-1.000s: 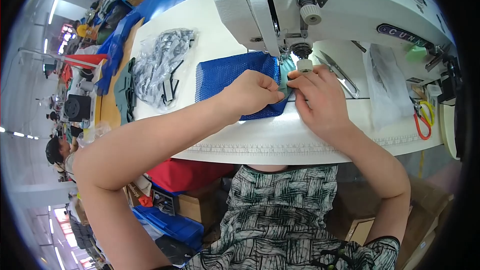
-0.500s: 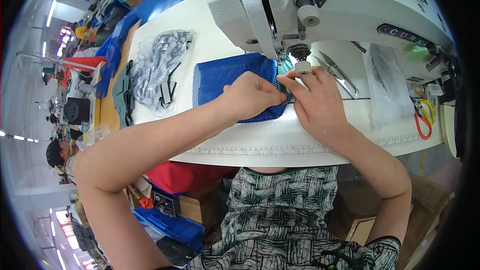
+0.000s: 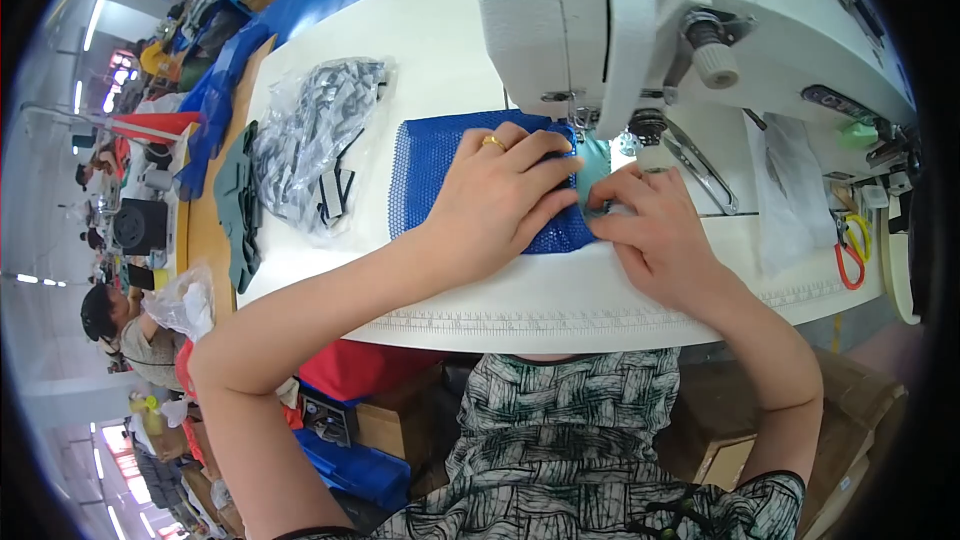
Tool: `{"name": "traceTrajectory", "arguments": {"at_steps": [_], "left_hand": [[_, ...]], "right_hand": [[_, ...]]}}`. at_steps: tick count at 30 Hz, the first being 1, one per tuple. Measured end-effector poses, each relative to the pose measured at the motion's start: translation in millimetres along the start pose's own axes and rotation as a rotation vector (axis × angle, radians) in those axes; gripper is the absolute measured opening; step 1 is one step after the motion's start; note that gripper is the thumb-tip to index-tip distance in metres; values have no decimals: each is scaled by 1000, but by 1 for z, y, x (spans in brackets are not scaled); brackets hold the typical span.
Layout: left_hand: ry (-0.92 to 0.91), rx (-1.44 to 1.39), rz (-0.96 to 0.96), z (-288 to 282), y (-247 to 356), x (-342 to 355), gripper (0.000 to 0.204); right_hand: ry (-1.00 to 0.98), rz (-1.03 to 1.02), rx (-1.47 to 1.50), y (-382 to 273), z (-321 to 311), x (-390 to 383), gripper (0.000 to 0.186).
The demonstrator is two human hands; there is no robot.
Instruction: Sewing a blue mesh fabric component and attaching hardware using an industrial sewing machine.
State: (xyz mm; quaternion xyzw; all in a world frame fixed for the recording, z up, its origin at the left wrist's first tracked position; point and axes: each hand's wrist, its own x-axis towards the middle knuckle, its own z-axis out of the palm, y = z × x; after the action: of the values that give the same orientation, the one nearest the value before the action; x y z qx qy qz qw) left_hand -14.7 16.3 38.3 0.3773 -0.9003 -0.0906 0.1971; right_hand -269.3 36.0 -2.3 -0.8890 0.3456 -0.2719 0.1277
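A piece of blue mesh fabric [image 3: 425,165] lies under the head of a white sewing machine [image 3: 545,30]. My left hand [image 3: 490,190], a ring on one finger, rests on the mesh with its fingers apart, tips at the right edge. Along that edge a pale green fabric strip [image 3: 596,162] runs toward the needle area. My right hand [image 3: 655,230] is bent over the strip's near end, thumb and forefinger pinched at the edge where strip and mesh meet. Its fingertips partly hide what they grip.
Left of the mesh lies a clear plastic bag [image 3: 320,150] of dark and white strips, beside dark green fabric pieces [image 3: 238,205]. To the right are metal tweezers [image 3: 700,170], a clear bag [image 3: 795,195] and red-and-yellow-handled snips [image 3: 850,255]. A ruler scale [image 3: 520,323] follows the table's front edge.
My left hand has gone from pinching at the mesh's edge to lying spread on it. My right hand has drawn back nearer to me along the edge. The view has shifted slightly.
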Motion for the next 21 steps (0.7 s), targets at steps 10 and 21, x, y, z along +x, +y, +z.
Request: {"name": "traceTrajectory", "arguments": {"at_steps": [10, 21], "left_hand": [[17, -131, -6, 29, -12, -15, 34], [83, -117, 49, 35, -13, -16, 33]], "right_hand": [[122, 136, -255, 10, 6, 15, 52], [98, 131, -361, 11, 8, 14, 52]]}}
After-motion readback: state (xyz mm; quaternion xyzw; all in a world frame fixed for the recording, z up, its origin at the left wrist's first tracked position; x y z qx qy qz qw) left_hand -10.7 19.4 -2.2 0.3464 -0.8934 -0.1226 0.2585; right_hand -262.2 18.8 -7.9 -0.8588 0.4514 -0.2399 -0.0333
